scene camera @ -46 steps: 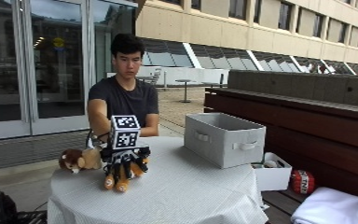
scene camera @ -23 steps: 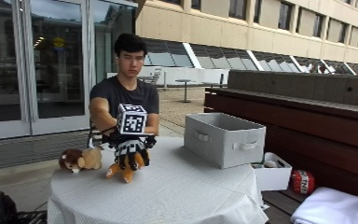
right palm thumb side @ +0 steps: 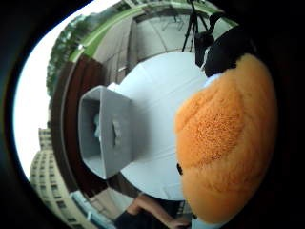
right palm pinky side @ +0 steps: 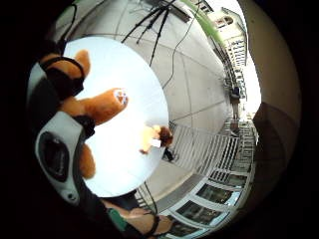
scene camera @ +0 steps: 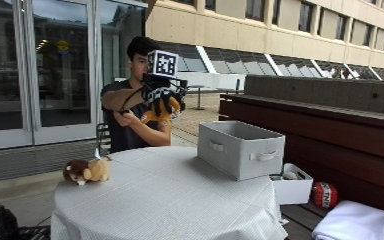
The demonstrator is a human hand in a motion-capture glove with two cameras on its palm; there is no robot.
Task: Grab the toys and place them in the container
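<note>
Here, view by view:

Outside view, hand: the gloved right hand point(scene camera: 160, 99) is raised well above the worktop point(scene camera: 172, 200), in front of the person's chest, with its fingers curled round an orange plush toy point(scene camera: 157, 111).
Outside view, container: the grey fabric bin point(scene camera: 240, 149) stands on the worktop's far side, its top open, apart from the hand and lower than it.
Outside view, second toy: a small brown and tan plush animal point(scene camera: 87, 171) lies near the opposite edge of the worktop, untouched.
Little-finger palm view, held toy: an orange leg with a pale paw pad point(right palm pinky side: 102, 105) sticks out past the straps, hanging free over the white cloth; the other toy point(right palm pinky side: 154, 138) shows far below on the worktop.
Thumb-side palm view, held toy: orange fur point(right palm thumb side: 224, 143) fills the side next to the palm; the bin point(right palm thumb side: 106, 136) is seen from above with its opening bare.
Handling, my judgement: the toy looks light, soft and squashy, so it should give under the fingers and not slip; the fur offers plenty of purchase, and nothing looks breakable.
Where to hold: round the body seems best, since the limbs dangle and would let it swing.
Drop: being soft, it can likely fall into the bin from above without harm.
Remaining toy: probably the same, taken round its middle.
</note>
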